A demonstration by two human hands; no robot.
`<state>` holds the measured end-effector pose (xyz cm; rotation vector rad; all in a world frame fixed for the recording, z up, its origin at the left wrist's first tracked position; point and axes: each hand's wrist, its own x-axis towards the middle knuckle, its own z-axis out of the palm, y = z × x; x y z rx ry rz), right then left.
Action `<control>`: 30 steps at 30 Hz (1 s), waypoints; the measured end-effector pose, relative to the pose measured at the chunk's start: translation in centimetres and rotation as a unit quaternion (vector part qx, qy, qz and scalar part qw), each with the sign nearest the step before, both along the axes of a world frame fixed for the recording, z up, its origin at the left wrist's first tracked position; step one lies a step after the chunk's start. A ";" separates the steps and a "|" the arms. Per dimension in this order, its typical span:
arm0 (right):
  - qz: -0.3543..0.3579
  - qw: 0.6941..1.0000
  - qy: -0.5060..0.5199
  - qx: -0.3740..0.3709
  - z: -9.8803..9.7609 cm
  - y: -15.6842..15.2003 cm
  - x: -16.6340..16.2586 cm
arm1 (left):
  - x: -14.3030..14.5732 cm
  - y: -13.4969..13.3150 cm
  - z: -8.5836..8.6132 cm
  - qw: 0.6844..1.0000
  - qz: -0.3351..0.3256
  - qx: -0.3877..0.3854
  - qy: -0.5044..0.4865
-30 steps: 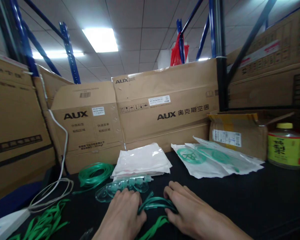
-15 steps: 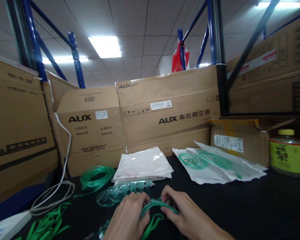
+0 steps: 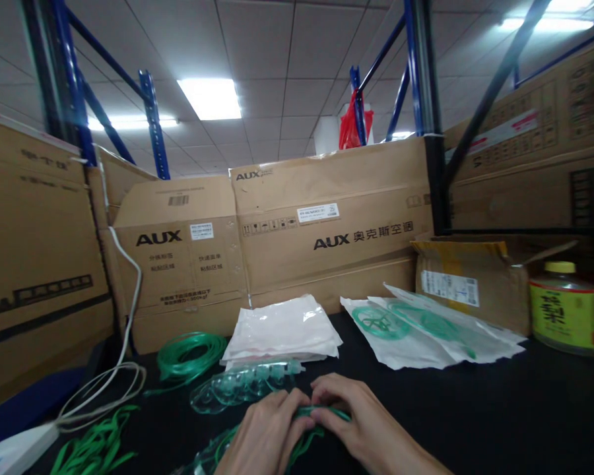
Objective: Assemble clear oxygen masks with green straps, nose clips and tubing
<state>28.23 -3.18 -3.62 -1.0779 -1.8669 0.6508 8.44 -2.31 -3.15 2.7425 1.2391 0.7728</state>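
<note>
At far left a white power strip (image 3: 20,448) and loose green straps (image 3: 96,443) lie on the black counter (image 3: 475,409), then a green coil (image 3: 173,363) and a row of clear masks (image 3: 237,388) (all of these outside any packet). A clear plastic piece (image 3: 212,455) sits partly hidden beside the left hand (image 3: 264,432), which pinches a green tube (image 3: 304,411) between thumb and bent fingers. Behind lies a stack of white packets (image 3: 282,330), contents too unclear to tell. The right hand (image 3: 351,409) pinches the same tube, its fingertips nearly meeting the left's; the tube looks only part-way through its handling. Farther right, the filled packets (image 3: 393,353), green tubing showing inside, look done. A box (image 3: 475,284) and a jar (image 3: 564,313) end the row. For moving, the left carton (image 3: 39,244) limits that side, the back carton (image 3: 327,257) bounds the far edge, and the masks crowd the left hand; the right has more room toward the jar.
</note>
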 end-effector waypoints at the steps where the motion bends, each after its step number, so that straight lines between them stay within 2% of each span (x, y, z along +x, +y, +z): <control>1: 0.004 1.000 0.008 -0.005 0.0 0.1 0.0 | 0.0 0.0 0.1 1.000 -0.003 -0.007 -0.002; 6: 0.022 0.995 0.084 -0.051 -0.1 0.2 0.3 | -0.4 -0.4 0.1 0.999 0.028 -0.015 -0.013; 12: 0.026 0.986 0.159 -0.040 -0.1 0.0 0.7 | -0.5 -1.3 1.3 0.989 0.141 -0.034 0.035; 16: 0.044 0.982 0.183 -0.032 0.2 -0.2 0.9 | -0.1 -1.4 2.2 0.981 0.178 -0.059 0.044; 19: 0.052 0.974 0.205 -0.077 0.3 -0.4 1.2 | -0.2 -1.0 2.2 0.984 0.163 -0.061 0.035; 22: 0.039 0.972 0.193 -0.128 0.4 -0.4 1.5 | -0.5 -0.6 2.0 0.991 0.121 -0.049 0.020; 27: -0.027 0.999 0.041 -0.022 1.0 -0.9 1.2 | -0.1 -0.7 2.6 0.998 0.060 -0.033 0.008; 30: -0.038 0.999 -0.013 -0.008 1.4 -1.3 0.6 | 0.5 -1.1 3.0 0.997 0.068 -0.042 0.010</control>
